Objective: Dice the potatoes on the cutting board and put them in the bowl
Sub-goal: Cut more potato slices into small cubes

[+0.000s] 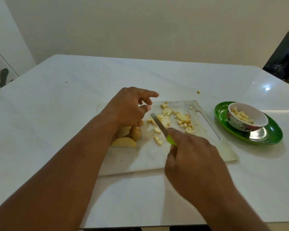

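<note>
Nearest me, my right hand grips the green-handled knife, its blade angled across the cutting board among the diced potato. I see my left hand hovering loosely curled, holding nothing, above the uncut potato wedges. More dice sit in the floral bowl on the green plate, right of the board.

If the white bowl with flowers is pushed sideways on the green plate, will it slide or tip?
The bowl probably slides: the green plate looks glossy. It sits toward the plate's far-left rim, so it might ride up and tilt. The diced potato inside looks light and adds little steadiness.
</note>
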The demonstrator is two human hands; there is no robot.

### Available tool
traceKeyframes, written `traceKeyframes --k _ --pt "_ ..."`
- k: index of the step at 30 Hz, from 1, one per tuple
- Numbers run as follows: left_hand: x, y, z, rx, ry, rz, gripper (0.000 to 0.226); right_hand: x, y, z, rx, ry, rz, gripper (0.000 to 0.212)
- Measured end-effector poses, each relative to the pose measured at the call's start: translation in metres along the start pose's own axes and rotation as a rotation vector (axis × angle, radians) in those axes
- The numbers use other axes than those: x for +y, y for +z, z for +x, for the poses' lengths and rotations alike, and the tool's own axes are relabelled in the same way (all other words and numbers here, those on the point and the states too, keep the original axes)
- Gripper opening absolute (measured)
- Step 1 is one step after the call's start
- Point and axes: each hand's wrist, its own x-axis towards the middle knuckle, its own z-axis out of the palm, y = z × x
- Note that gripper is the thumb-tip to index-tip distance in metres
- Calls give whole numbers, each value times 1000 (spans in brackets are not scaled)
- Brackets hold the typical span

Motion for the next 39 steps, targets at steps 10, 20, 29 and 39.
traceKeyframes --k 10,20,29,39 --pt "-7 10 1 -62 -65 9 35 18 19 9 -6 57 -64 58" --pt "-6 5 0 1 -107 -30 35 6 3 -49 -143 44 -70 63" --pt "-8 5 0 22 -137 -52 33 39 -6 -33 -61 93 -203 53" --pt "-6 -4 -1 238 -194 67 25 24 23 15 -48 63 -149 61"
